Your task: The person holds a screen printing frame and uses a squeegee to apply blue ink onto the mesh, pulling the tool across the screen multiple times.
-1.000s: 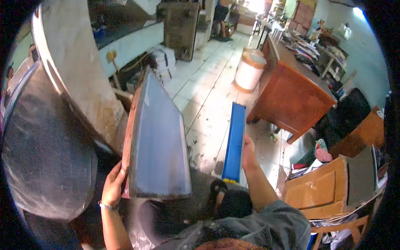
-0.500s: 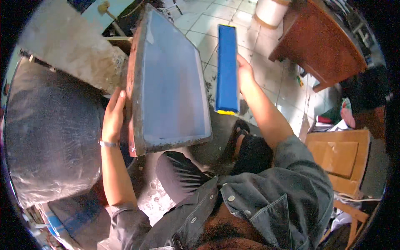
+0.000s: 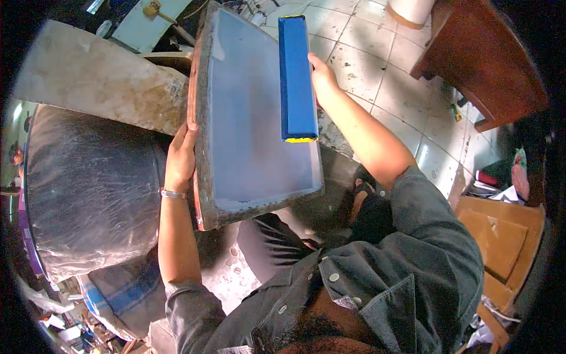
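A large screen-printing frame [image 3: 253, 165] stands tilted before me, pale mesh stretched inside its worn wooden border. My left hand [image 3: 181, 156], a band at its wrist, is closed on the frame's left side, with fingers lying along the wooden edge. My right hand [image 3: 322, 79] grips a long blue scoop coater [image 3: 298, 82] with yellow ends by its right side; most of those fingers are hidden behind it. The scoop coater is held nearly upright in front of the right part of the mesh. Whether it touches the mesh I cannot tell.
At the left stand a stained pale board [image 3: 100, 76] and a big dark, plastic-covered round thing [image 3: 94, 194]. A brown wooden table [image 3: 489, 65] is at the far right, with a cardboard piece [image 3: 501, 236] nearer me. A white cylinder [image 3: 411, 10] stands on the tiled floor [image 3: 377, 76].
The scoop coater has moved left relative to the frame, from beside it to overlapping the mesh. My left hand keeps its hold on the frame. The whole view has shifted somewhat.
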Action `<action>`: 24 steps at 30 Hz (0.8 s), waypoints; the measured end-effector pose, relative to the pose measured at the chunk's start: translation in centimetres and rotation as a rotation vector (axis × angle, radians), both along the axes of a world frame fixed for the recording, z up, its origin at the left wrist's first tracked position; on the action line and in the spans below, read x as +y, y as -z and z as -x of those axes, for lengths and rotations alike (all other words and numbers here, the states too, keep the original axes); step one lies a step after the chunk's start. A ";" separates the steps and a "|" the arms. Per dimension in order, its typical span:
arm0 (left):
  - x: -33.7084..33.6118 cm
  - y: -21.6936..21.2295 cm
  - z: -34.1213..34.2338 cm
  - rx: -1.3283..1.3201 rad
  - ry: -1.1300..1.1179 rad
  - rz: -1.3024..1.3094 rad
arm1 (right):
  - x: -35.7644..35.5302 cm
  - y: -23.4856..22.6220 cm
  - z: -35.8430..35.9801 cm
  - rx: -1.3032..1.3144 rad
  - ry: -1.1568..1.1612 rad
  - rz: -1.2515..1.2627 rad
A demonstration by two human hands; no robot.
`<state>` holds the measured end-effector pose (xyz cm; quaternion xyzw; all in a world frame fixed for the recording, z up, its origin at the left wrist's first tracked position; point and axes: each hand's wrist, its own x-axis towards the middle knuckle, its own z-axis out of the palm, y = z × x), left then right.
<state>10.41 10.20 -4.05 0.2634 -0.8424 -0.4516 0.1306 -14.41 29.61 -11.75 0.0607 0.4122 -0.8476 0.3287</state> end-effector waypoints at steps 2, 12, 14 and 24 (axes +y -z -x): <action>-0.3 0.3 -0.3 0.024 -0.008 -0.057 | -0.3 -1.0 -0.9 -0.039 0.043 -0.030; 0.8 -0.1 -5.5 -0.033 0.093 -0.357 | 0.9 6.7 1.6 -0.046 -0.012 0.050; 2.2 0.7 -7.5 0.230 0.098 -0.628 | 2.5 6.1 1.0 -0.063 -0.008 -0.017; 13.2 11.9 -11.2 0.953 -0.694 -0.125 | 10.1 10.5 2.3 -0.092 0.066 -0.020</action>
